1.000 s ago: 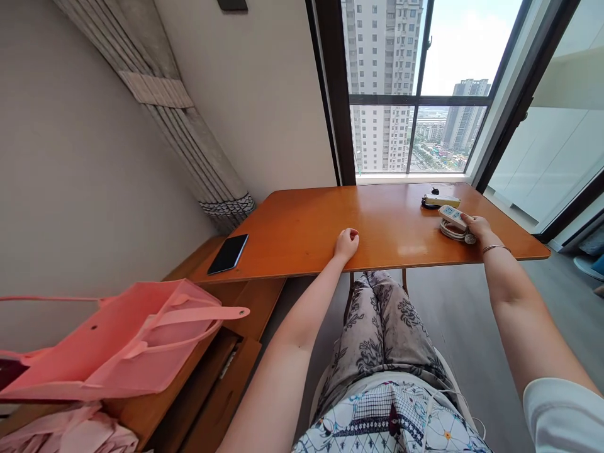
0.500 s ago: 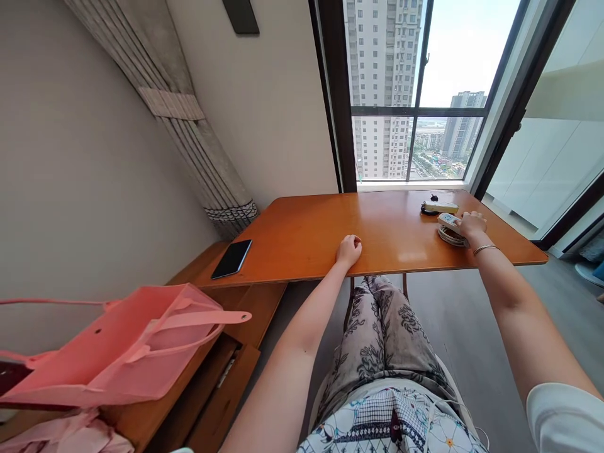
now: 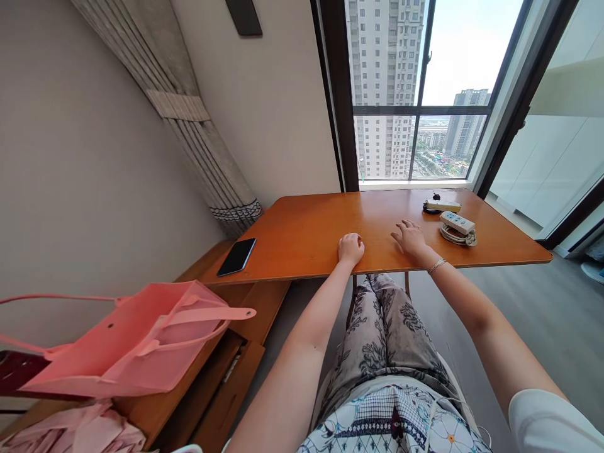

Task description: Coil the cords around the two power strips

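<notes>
My left hand (image 3: 351, 249) rests closed at the front edge of the orange-brown table (image 3: 311, 233), with its fingers curled in and nothing visible in them. To the right of it, my right hand (image 3: 410, 239) is over the tabletop with its fingers spread, holding nothing. Beyond my right hand lies a white power strip (image 3: 457, 222) on its coiled cable (image 3: 452, 236). Just behind that is a second, yellowish power strip (image 3: 442, 206) with a dark cord. A dark phone (image 3: 236, 257) lies flat at the table's left end.
An open pink bag (image 3: 141, 340) stands on the wooden cabinet (image 3: 226, 396) at the lower left, near pink cloth (image 3: 80, 434). A gathered curtain (image 3: 198, 138) hangs at the left, and a window (image 3: 419, 110) is behind the table.
My right hand has let go of the white power strip and moved left, its fingers now apart. The strip stays on its cable. My left hand remains closed at the table edge.
</notes>
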Demonstrator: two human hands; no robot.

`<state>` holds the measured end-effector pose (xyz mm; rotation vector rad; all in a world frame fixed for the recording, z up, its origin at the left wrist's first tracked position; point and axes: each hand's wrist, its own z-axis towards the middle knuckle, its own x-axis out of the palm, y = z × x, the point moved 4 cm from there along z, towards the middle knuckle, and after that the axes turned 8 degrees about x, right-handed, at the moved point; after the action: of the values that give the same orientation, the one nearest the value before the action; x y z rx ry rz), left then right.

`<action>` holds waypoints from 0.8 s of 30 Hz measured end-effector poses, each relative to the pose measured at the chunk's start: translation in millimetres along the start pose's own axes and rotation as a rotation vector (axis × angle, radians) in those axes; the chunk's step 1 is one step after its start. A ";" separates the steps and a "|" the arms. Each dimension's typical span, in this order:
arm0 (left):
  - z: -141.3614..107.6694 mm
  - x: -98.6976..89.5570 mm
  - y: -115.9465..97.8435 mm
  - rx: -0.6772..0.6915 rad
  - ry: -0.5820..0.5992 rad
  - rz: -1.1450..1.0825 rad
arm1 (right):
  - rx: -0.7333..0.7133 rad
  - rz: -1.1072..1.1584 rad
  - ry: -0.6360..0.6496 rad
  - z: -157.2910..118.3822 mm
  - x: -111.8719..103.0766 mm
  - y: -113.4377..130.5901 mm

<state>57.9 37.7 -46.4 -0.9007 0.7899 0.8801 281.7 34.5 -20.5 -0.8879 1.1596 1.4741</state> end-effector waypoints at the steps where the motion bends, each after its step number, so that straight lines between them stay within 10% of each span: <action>1: 0.1 0.8 -0.4 -0.001 0.008 0.012 | 0.006 -0.006 0.051 -2.4 7.9 5.6; 24: 2.9 14.4 4.9 -0.025 0.089 0.030 | 0.041 0.004 0.187 -11.8 25.4 9.6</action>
<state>60.2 46.2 -59.1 -0.9573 0.8727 0.8823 266.5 29.7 -45.5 -1.0114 1.3244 1.3880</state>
